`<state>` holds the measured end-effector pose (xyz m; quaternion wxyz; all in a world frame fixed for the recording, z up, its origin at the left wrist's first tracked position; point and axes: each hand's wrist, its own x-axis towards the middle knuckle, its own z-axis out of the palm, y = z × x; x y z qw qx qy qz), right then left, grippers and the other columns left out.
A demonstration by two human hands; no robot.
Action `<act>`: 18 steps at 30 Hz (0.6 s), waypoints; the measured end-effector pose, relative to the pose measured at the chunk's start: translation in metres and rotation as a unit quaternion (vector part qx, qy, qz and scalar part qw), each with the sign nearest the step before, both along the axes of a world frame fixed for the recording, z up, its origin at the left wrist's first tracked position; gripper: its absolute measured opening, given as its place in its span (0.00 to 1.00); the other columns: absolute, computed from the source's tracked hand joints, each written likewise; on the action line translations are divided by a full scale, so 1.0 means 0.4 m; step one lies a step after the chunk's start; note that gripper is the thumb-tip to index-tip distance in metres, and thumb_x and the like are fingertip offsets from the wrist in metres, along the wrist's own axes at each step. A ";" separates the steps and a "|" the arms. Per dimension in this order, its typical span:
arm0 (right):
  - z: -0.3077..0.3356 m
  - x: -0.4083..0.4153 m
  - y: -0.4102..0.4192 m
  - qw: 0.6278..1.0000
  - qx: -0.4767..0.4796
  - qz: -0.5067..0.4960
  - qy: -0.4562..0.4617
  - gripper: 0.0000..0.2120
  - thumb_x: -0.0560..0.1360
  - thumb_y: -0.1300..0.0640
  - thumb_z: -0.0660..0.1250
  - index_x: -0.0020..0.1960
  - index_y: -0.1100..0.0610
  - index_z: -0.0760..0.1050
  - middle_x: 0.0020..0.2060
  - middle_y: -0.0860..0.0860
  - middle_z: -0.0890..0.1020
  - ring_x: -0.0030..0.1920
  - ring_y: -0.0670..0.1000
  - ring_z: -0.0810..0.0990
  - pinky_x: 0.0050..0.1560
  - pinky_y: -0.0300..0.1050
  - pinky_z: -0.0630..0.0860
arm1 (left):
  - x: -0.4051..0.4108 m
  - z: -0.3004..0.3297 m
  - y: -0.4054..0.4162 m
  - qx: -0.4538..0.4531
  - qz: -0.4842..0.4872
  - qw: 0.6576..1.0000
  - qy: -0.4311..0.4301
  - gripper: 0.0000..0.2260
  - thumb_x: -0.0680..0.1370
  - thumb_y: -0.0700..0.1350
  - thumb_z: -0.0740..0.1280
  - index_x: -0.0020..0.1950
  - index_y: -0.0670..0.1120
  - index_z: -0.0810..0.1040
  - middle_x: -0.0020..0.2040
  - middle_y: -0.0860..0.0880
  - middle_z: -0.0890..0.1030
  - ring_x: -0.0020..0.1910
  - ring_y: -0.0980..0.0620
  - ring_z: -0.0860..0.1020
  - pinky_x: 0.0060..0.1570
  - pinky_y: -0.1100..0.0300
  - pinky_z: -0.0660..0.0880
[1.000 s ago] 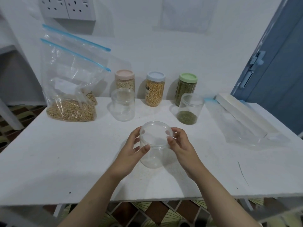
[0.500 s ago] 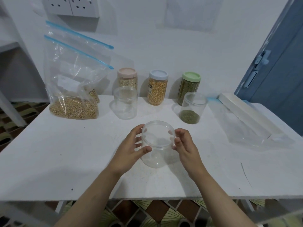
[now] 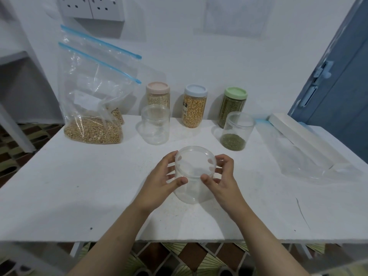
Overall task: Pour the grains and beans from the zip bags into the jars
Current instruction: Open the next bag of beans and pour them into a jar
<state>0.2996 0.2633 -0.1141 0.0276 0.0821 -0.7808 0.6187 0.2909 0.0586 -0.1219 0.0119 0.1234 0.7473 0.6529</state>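
The counter (image 3: 79, 186) is white. Far left, the clear zip bags (image 3: 93, 96) have blue seals and hold tan beans. Jar lids run pink (image 3: 158, 88), pale blue (image 3: 195, 90), green (image 3: 235, 93). The floor (image 3: 179, 261) has brown-and-green patterned tiles.

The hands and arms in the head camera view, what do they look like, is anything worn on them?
Both forearms are bare up to the frame's bottom edge; no sleeves show. The left hand and right hand wear no gloves, and no rings, watch or bracelets are visible. Fingernails look short and unpainted.
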 end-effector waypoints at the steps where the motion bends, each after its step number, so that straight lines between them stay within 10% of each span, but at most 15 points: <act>1: 0.001 -0.001 0.006 1.000 -0.008 0.001 -0.001 0.25 0.73 0.37 0.69 0.64 0.41 0.62 0.62 0.43 0.73 0.61 0.45 0.76 0.54 0.37 0.77 | 0.000 0.000 0.000 0.003 -0.001 1.000 -0.001 0.34 0.67 0.61 0.75 0.71 0.62 0.67 0.68 0.61 0.74 0.66 0.56 0.75 0.65 0.52 0.75; 18: 0.014 0.008 0.016 1.000 0.008 0.016 -0.023 0.25 0.73 0.32 0.63 0.67 0.34 0.62 0.63 0.36 0.71 0.62 0.39 0.74 0.54 0.35 0.76 | 0.005 -0.001 0.004 0.012 -0.006 1.000 -0.010 0.38 0.65 0.68 0.75 0.72 0.64 0.66 0.70 0.62 0.72 0.69 0.56 0.73 0.68 0.47 0.73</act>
